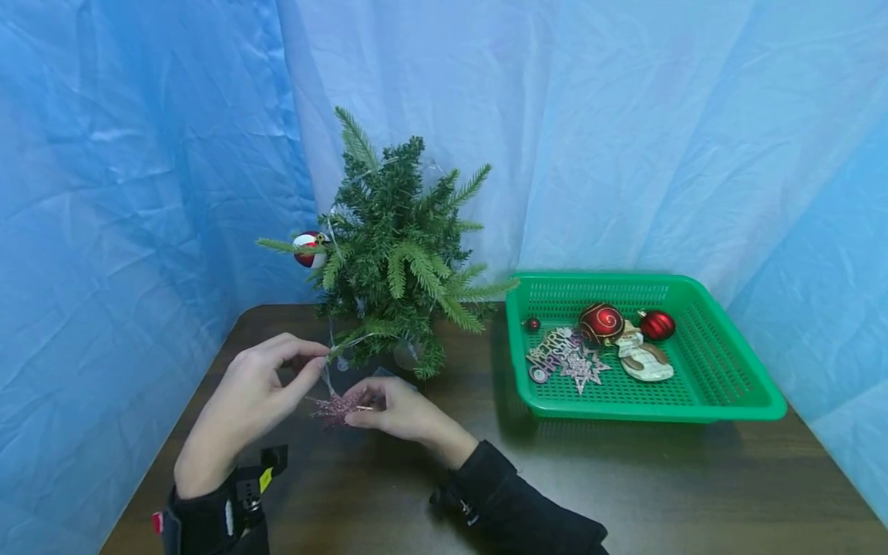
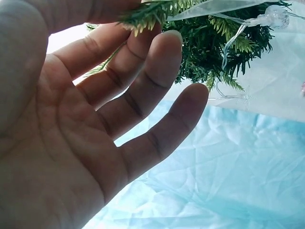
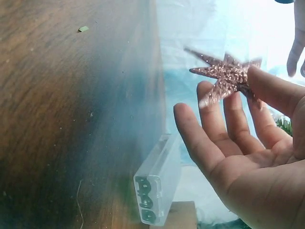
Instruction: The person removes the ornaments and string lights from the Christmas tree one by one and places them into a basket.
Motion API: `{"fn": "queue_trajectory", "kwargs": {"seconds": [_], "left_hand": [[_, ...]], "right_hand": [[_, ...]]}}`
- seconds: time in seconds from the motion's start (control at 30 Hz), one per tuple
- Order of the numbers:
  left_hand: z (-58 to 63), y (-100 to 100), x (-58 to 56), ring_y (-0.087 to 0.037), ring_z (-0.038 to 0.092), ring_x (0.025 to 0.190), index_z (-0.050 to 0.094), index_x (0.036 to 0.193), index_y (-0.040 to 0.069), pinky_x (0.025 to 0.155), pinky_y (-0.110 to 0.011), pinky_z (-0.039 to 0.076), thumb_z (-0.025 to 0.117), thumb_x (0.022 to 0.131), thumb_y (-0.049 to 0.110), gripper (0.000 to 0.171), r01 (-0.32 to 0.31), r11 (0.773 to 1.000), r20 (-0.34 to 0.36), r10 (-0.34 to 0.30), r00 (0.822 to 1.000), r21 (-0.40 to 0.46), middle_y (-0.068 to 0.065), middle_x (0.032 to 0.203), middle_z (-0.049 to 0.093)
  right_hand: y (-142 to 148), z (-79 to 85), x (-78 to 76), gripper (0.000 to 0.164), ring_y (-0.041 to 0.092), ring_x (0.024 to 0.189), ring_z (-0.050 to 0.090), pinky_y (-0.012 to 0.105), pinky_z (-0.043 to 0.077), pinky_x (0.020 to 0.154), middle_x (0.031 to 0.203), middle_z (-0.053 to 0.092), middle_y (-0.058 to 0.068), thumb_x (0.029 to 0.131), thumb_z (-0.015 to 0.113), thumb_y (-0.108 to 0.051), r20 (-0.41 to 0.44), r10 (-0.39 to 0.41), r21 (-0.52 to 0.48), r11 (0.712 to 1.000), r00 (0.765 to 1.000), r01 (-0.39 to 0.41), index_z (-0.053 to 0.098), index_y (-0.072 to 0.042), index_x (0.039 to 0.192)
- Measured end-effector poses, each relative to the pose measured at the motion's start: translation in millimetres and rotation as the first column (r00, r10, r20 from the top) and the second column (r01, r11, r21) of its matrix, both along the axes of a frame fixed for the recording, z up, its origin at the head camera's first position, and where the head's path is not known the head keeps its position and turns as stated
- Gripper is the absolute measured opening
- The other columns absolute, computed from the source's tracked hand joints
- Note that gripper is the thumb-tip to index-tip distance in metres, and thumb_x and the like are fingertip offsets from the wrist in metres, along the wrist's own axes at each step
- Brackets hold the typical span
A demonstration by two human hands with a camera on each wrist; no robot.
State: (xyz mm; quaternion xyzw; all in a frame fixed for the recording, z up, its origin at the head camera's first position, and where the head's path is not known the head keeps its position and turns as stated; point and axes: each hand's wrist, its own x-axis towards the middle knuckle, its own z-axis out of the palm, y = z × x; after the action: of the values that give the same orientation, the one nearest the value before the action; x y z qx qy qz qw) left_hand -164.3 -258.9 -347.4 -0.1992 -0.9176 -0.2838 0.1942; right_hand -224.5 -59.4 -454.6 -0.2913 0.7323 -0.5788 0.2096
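Observation:
Between thumb and index finger, my left hand (image 1: 253, 393) pinches the tip of a low branch (image 2: 143, 16) on the front left of a small artificial Christmas tree (image 1: 395, 254). Just below that branch, my right hand (image 1: 398, 412) holds a pink glitter star ornament (image 1: 334, 410) by one side, thumb against fingers. A pale ribbon loop (image 1: 327, 379) runs up from the star toward the left fingertips; whether it is round the branch I cannot tell. In the right wrist view the star's points (image 3: 205, 71) stick out past the thumb.
A green basket (image 1: 752, 370) at the right holds red balls (image 1: 600, 324), a snowman ornament (image 1: 648, 364), a lettered sign and a glitter star (image 1: 583, 368). A red-and-white ball (image 1: 310, 249) and string lights (image 2: 274, 18) hang on the tree. A clear plastic box (image 3: 159, 183) stands near its base.

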Motion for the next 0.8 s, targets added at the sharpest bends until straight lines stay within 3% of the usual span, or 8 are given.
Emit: {"fn": "queue_trajectory", "kwargs": {"seconds": [0.17, 0.3, 0.5, 0.63, 0.8], "left_hand": [[0.4, 2.0, -0.4, -0.003, 0.044, 0.049, 0.077, 0.105, 0.012, 0.047, -0.026, 0.04, 0.071, 0.095, 0.012, 0.011, -0.013, 1.0, -0.009, 0.013, 1.0, -0.009, 0.0, 0.1, 0.071], [-1.5, 3.2, -2.7, -0.003, 0.051, 0.055, 0.077, 0.101, 0.013, 0.051, -0.026, 0.044, 0.076, 0.093, 0.017, 0.009, -0.014, 1.0, -0.059, 0.013, 0.998, -0.024, 0.004, 0.095, 0.07], [-2.6, 5.5, -4.9, -0.004, 0.053, 0.059, 0.076, 0.097, 0.015, 0.053, -0.027, 0.044, 0.077, 0.092, 0.015, 0.006, -0.06, 0.997, -0.101, 0.056, 0.993, -0.039, 0.004, 0.093, 0.071], [-1.6, 7.4, -4.4, -0.005, 0.053, 0.06, 0.076, 0.097, 0.015, 0.053, -0.028, 0.044, 0.075, 0.093, 0.014, 0.005, -0.088, 0.995, -0.113, 0.084, 0.99, -0.035, 0.004, 0.092, 0.07], [-0.6, 7.3, -4.2, -0.006, 0.053, 0.06, 0.075, 0.098, 0.014, 0.053, -0.028, 0.044, 0.074, 0.093, 0.012, 0.005, -0.096, 0.995, -0.149, 0.093, 0.985, -0.018, 0.004, 0.091, 0.069]], "right_hand": [[0.2, 0.7, 0.5, 0.021, 0.01, 0.083, 0.061, 0.023, 0.046, 0.066, 0.093, 0.067, -0.003, 0.094, 0.074, -0.014, -0.008, -0.003, 0.002, 1.0, 1.0, 0.003, 0.073, -0.01, 0.115], [0.8, 0.0, 0.7, 0.02, 0.009, 0.082, 0.061, 0.022, 0.046, 0.067, 0.092, 0.067, -0.002, 0.094, 0.074, -0.014, 0.003, 0.002, -0.006, 1.0, 1.0, -0.002, 0.073, -0.01, 0.114], [1.5, -4.3, -2.8, 0.021, 0.008, 0.084, 0.062, 0.022, 0.048, 0.069, 0.095, 0.07, 0.003, 0.094, 0.074, -0.013, 0.001, 0.016, -0.019, 1.0, 1.0, -0.016, 0.072, -0.008, 0.114], [1.8, -6.7, -4.8, 0.019, 0.011, 0.08, 0.063, 0.023, 0.05, 0.067, 0.092, 0.069, -0.001, 0.094, 0.074, -0.012, 0.024, 0.018, -0.033, 0.999, 1.0, -0.017, 0.072, -0.007, 0.113], [2.2, -7.6, -5.5, 0.015, 0.026, 0.084, 0.069, 0.039, 0.058, 0.074, 0.091, 0.068, -0.004, 0.095, 0.074, -0.014, 0.058, 0.021, -0.036, 0.999, 0.998, -0.019, 0.073, -0.007, 0.108]]}}
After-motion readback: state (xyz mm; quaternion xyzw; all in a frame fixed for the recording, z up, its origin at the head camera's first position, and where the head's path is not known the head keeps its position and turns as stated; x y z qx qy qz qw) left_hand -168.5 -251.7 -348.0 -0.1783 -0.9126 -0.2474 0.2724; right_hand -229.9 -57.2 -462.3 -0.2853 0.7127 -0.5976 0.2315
